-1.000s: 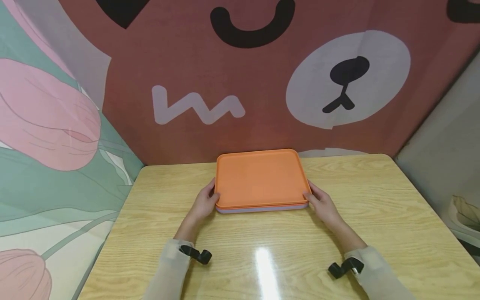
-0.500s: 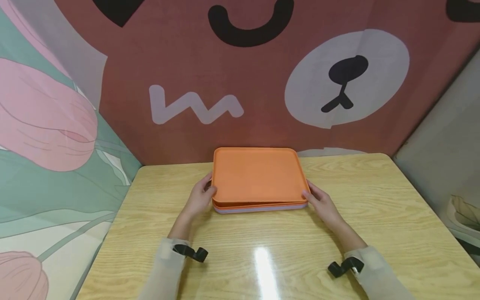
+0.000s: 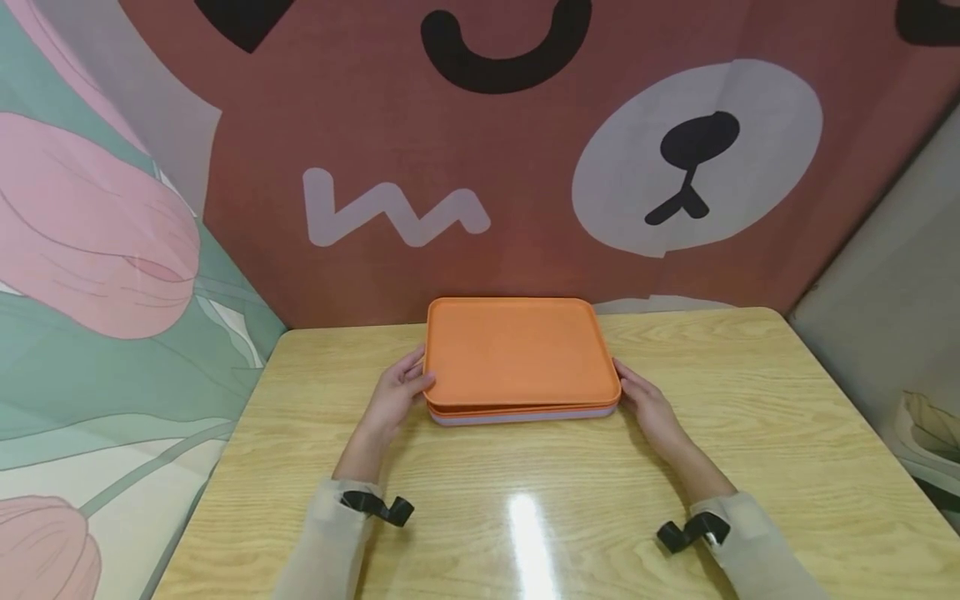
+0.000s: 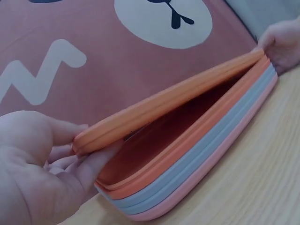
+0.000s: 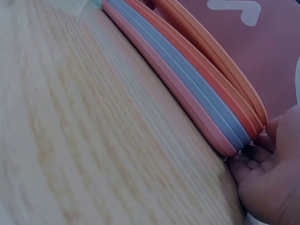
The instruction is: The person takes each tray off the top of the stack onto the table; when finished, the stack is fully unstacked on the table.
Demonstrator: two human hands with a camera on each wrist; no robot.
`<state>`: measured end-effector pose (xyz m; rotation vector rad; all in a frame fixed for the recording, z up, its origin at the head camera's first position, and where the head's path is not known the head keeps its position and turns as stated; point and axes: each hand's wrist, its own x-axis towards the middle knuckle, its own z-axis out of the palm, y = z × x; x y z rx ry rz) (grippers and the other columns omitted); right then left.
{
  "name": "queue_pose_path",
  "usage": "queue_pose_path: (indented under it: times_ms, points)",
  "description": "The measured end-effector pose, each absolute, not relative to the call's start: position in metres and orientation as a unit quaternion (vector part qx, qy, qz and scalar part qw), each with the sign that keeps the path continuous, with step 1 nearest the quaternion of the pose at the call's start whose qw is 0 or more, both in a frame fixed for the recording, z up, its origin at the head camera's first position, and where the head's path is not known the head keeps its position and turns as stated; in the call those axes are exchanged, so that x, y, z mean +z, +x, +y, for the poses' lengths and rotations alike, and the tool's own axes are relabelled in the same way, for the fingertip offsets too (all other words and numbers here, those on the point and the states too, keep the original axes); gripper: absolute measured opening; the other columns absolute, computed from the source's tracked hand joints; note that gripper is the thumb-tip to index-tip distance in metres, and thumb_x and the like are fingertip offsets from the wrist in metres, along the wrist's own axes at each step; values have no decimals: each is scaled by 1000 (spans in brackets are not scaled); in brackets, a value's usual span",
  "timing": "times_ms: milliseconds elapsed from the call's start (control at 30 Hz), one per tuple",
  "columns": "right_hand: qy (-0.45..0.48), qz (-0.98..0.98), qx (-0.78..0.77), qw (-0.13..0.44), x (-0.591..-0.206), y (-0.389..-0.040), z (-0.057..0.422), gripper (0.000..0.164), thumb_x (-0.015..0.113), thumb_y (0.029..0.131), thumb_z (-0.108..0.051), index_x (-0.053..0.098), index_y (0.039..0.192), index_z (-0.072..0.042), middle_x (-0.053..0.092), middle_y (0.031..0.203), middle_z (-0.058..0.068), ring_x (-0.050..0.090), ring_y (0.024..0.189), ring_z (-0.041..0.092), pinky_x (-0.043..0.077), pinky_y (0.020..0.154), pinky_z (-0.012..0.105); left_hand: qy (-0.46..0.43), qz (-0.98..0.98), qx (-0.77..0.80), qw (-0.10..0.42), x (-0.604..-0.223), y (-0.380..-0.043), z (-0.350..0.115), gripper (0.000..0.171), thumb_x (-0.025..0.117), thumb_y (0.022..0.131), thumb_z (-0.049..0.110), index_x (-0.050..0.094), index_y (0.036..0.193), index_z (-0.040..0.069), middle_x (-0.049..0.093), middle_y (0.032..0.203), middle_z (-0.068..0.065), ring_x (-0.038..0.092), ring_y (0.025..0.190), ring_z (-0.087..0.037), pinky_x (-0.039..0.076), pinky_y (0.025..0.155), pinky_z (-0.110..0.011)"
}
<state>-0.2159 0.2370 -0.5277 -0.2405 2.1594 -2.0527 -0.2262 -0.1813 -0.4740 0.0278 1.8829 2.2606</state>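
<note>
A stack of several rectangular plastic trays stands on the table by the back wall. My left hand point(image 3: 390, 396) pinches the left edge of the top orange tray point(image 3: 521, 350), thumb above and fingers beneath. That side is tilted up, opening a dark wedge-shaped gap over the red-orange tray point(image 4: 187, 157) below it. Under that come grey-blue point(image 4: 197, 171) and pink point(image 4: 187, 199) layers. At the stack's front right corner, my right hand point(image 3: 651, 415) curls around the side, its thumb by the top tray's edge and its fingers low near the pink layer point(image 5: 173, 89).
The trays rest on a light wood-grain table point(image 3: 570, 508). Directly behind rises a brown wall hanging point(image 3: 525, 250) with a bear's face. A tulip-patterned hanging point(image 3: 97, 233) borders the left side, and a grey surface point(image 3: 892, 275) lies to the right.
My left hand moved slightly left and up, raising the top tray's left side off the stack. My right thumb slid from the tray's top to its edge.
</note>
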Motion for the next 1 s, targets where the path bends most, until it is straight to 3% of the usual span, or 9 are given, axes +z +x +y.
queue_pose_path:
  times_ms: [267, 567, 667, 833, 933, 1000]
  points:
    - [-64, 726, -681, 72, -528, -217, 235, 58, 41, 112, -27, 23, 160, 0, 21, 166, 15, 20, 151, 33, 36, 105, 11, -24, 604, 791, 90, -481, -224, -187, 58, 48, 103, -6, 33, 159, 5, 47, 149, -28, 70, 99, -11, 57, 82, -25]
    - [-63, 734, -673, 62, -529, -219, 236, 59, 44, 111, -28, 26, 159, 1, 23, 166, 16, 20, 151, 31, 34, 107, 11, -4, 584, 806, 97, -465, -218, -204, 59, 43, 105, -7, 24, 160, 1, 39, 154, -29, 70, 100, -10, 56, 86, -22]
    - [-63, 731, -677, 64, -528, -219, 235, 58, 44, 111, -25, 26, 159, 2, 22, 166, 16, 19, 152, 32, 34, 108, 12, 0, 580, 809, 95, -459, -215, -218, 59, 42, 105, -6, 22, 161, 0, 49, 148, -22, 70, 103, -11, 55, 88, -23]
    - [-61, 726, -681, 65, -526, -219, 235, 55, 42, 111, -21, 26, 158, 3, 22, 166, 16, 19, 152, 33, 34, 109, 15, 0, 566, 820, 85, -449, -210, -250, 61, 41, 106, -6, 14, 161, -2, 68, 122, 1, 70, 103, -11, 57, 85, -24]
    - [-63, 728, -680, 63, -526, -219, 234, 56, 42, 111, -22, 26, 158, 3, 22, 166, 17, 19, 151, 34, 35, 108, 14, 4, 550, 832, 76, -444, -206, -272, 62, 39, 106, -7, 9, 161, -5, 72, 114, 3, 71, 100, -11, 58, 81, -23]
    - [-62, 730, -677, 63, -526, -220, 235, 56, 42, 111, -23, 26, 159, 2, 22, 166, 17, 19, 151, 34, 36, 106, 12, 7, 535, 842, 68, -442, -203, -286, 60, 39, 106, -7, 13, 160, -5, 73, 110, 0, 72, 97, -12, 58, 78, -24]
